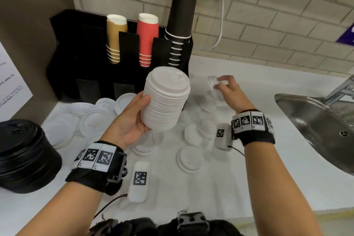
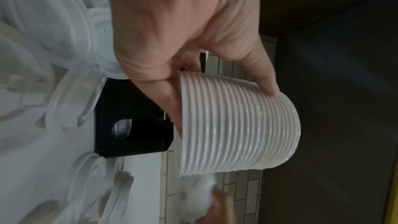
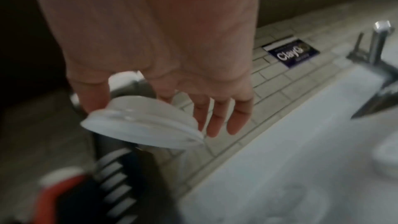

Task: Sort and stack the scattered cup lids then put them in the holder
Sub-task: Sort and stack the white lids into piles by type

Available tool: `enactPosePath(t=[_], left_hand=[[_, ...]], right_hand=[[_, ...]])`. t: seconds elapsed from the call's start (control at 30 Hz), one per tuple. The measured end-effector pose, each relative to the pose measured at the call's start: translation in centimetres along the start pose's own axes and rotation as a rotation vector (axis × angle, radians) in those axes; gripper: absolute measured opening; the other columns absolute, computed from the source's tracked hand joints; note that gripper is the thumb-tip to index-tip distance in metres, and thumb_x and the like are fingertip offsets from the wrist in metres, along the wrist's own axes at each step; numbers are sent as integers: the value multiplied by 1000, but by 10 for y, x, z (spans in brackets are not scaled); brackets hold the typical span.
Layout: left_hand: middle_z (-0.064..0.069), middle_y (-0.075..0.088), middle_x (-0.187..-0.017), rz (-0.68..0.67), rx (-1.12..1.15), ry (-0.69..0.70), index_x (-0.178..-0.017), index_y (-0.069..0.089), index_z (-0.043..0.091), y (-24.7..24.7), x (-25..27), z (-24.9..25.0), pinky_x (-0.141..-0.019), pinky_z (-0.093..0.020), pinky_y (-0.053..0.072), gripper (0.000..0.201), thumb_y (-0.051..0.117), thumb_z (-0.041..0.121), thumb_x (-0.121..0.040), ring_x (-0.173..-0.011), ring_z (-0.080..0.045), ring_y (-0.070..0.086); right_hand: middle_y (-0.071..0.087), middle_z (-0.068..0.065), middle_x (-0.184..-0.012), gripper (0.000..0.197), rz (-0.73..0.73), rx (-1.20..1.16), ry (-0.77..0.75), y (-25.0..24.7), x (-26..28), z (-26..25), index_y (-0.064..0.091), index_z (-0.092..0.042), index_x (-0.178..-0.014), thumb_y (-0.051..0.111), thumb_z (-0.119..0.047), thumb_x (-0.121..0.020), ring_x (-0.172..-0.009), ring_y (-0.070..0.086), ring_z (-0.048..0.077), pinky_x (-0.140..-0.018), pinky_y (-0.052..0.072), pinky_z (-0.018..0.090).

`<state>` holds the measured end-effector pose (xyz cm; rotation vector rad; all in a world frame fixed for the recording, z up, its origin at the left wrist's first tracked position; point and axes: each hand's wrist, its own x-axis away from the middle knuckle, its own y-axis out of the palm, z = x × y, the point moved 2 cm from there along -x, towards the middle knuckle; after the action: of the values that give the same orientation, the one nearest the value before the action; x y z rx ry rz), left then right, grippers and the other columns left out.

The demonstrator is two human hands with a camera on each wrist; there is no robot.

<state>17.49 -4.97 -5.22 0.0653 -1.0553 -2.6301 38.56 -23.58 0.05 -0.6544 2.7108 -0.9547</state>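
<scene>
My left hand (image 1: 137, 118) grips a tall stack of white cup lids (image 1: 165, 101) and holds it tilted above the counter, thumb on the near side. In the left wrist view the thumb and fingers wrap the ribbed stack (image 2: 237, 125). Further right, my right hand (image 1: 226, 87) pinches a single white lid (image 1: 213, 82) above the counter. The right wrist view shows that lid (image 3: 142, 123) between thumb and index finger, the other fingers straight. Loose white lids (image 1: 188, 159) lie scattered on the white counter. The black holder (image 1: 86, 67) stands at the back left.
The holder carries stacks of tan (image 1: 115, 38), red (image 1: 146, 38) and black (image 1: 180, 23) paper cups. A stack of black lids (image 1: 24, 157) sits at the left edge. A steel sink (image 1: 316, 120) with a tap is on the right. A tiled wall runs behind.
</scene>
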Motion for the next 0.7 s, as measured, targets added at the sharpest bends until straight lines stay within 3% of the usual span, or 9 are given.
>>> enactPosePath(t=[0.07,0.17,0.27,0.37,0.43,0.53,0.7], left_hand=[[-2,72,-114,2,4,-6,-120,62,20,1,-1,-2,-68,-35,60,95,98,46,-36,-104,-20,70],[-2,73,-110,6,3,-14,-119,62,19,1,-2,-6,-66,-34,60,96,98,47,-34,-100,-19,71],[-3,73,-113,14,-23,-24,-121,61,18,2,-2,-9,-68,-35,60,97,97,49,-36,-102,-19,70],[-6,69,-122,43,-34,-33,-126,59,18,1,-2,-11,-71,-36,59,75,86,44,-61,-108,-21,68],[-6,68,-123,58,-43,-34,-127,59,18,1,-1,-12,-72,-36,59,59,71,40,-74,-109,-22,68],[-2,72,-115,32,-74,-30,-119,64,25,2,0,-13,-71,-35,59,46,68,39,-75,-105,-21,69],[1,71,-116,-29,-148,-27,-118,65,33,6,1,-16,-73,-37,59,58,75,45,-62,-107,-20,68]], right_hand=[[61,-3,-109,19,-19,-257,-116,8,30,-33,54,-43,-102,53,-45,-84,-95,56,10,-80,43,28],[62,-19,-97,17,-22,-427,-270,20,68,-65,59,-50,-95,51,-54,-81,-90,58,0,-79,46,19],[60,-7,-107,35,26,-510,-378,31,91,-79,61,-37,-106,58,-55,-76,-99,59,10,-77,47,16],[54,-2,-119,43,42,-491,-388,41,102,-82,60,-34,-109,66,-54,-71,-110,57,20,-84,50,28],[53,-4,-122,44,38,-447,-376,46,105,-82,59,-36,-109,69,-53,-70,-113,55,17,-91,50,33],[53,-7,-123,35,47,-427,-378,47,106,-81,61,-36,-109,69,-46,-76,-114,53,10,-93,49,31],[55,-2,-120,24,53,-375,-450,47,110,-81,68,-29,-106,66,-38,-84,-111,50,-4,-91,43,17]])
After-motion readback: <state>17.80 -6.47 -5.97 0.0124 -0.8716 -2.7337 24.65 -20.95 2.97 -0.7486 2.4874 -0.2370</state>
